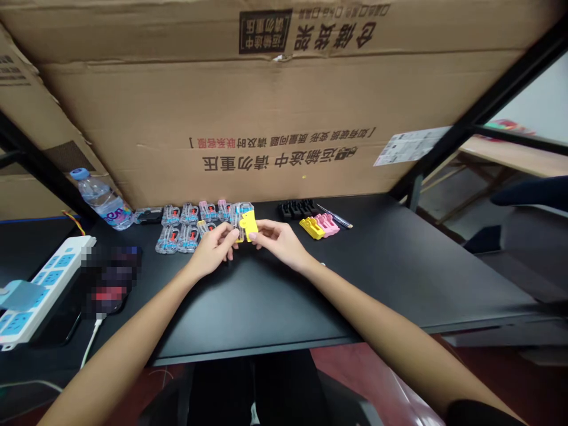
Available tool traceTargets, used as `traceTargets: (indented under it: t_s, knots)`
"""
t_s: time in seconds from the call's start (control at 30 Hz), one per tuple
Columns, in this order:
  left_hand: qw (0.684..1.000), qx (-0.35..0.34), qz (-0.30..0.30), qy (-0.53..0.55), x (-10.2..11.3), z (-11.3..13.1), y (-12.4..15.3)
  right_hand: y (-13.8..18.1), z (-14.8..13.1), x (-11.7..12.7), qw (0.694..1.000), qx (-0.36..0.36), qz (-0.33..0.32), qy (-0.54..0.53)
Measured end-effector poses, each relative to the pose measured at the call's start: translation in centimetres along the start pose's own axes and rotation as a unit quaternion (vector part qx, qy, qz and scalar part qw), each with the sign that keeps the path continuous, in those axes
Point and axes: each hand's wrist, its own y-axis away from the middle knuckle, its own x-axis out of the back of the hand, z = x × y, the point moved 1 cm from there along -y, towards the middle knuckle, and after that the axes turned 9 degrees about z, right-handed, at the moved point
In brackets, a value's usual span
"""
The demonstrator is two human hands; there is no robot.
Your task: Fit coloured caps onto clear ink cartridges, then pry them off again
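Note:
My left hand (216, 247) pinches a clear plastic case (235, 216) over the table. My right hand (284, 241) grips a yellow plastic piece (249, 225) between thumb and fingers, right against the clear case. Whether the two parts are joined I cannot tell. Left of my left hand, several clear plastic cases (189, 238) with red and blue parts inside lie in two rows. Beyond my right hand lie yellow plastic pieces (312, 228), pink plastic pieces (327, 224) and a row of black plastic pieces (297, 209).
A thin screwdriver (336, 217) lies behind the pink pieces. At the left are a water bottle (105, 200), a white power strip (47, 287) and a phone (113, 281) on a cable. A large cardboard sheet (275, 106) stands along the back of the black table (275, 307).

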Motion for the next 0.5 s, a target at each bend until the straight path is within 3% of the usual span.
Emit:
traceTargets:
  t_s: [0.17,0.23,0.37,0.5]
  knots:
    - [0.997,-0.02,0.07,-0.026,1.3,-0.5,-0.5,-0.3,-0.7,1.2,0.994,0.001,0.113,0.003]
    - [0.997,-0.015,0.061,-0.045,1.2,-0.9,-0.4,-0.1,-1.2,1.0,0.995,-0.006,0.103,0.016]
    - [0.996,0.003,-0.037,-0.075,0.2,-1.1,-0.1,0.3,-1.3,0.1,0.999,-0.01,0.04,0.027]
    - [0.998,-0.019,0.021,-0.053,0.4,-0.2,-0.1,0.1,-0.8,0.2,0.997,-0.027,0.066,0.015]
